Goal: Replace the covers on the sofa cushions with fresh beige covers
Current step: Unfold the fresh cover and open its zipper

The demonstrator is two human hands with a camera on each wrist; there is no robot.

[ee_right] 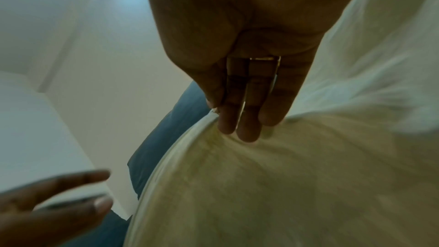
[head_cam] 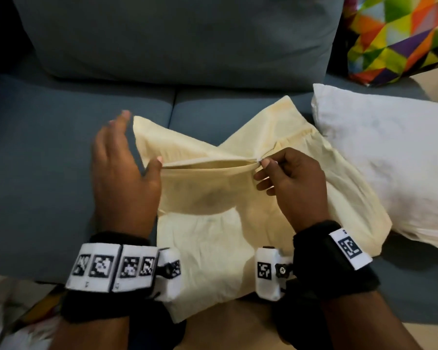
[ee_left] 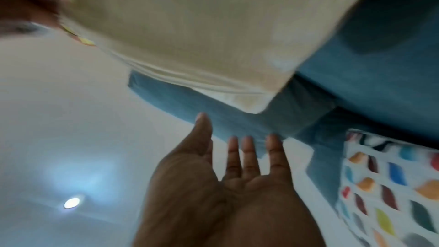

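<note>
A pale beige cushion cover (head_cam: 213, 236) lies crumpled on the blue sofa seat (head_cam: 48, 173), its opening edge (head_cam: 208, 165) stretched taut between my hands. My right hand (head_cam: 288, 178) pinches the right end of that edge between thumb and forefinger; the right wrist view shows the pinch on the hem (ee_right: 213, 114). My left hand (head_cam: 122, 157) is open with straight fingers, its thumb tip touching the left end of the edge. In the left wrist view the left hand (ee_left: 232, 166) is spread flat with nothing in it, below the cover (ee_left: 190, 35). A bare white cushion insert (head_cam: 390, 160) lies just right of the cover.
The sofa's blue back cushion (head_cam: 177, 39) rises behind the cover. A cushion with a bright triangle pattern (head_cam: 395, 36) sits at the back right. Another patterned cushion (ee_left: 392, 185) stands at the left end of the sofa. Floor shows beyond the seat's front edge (head_cam: 10, 286).
</note>
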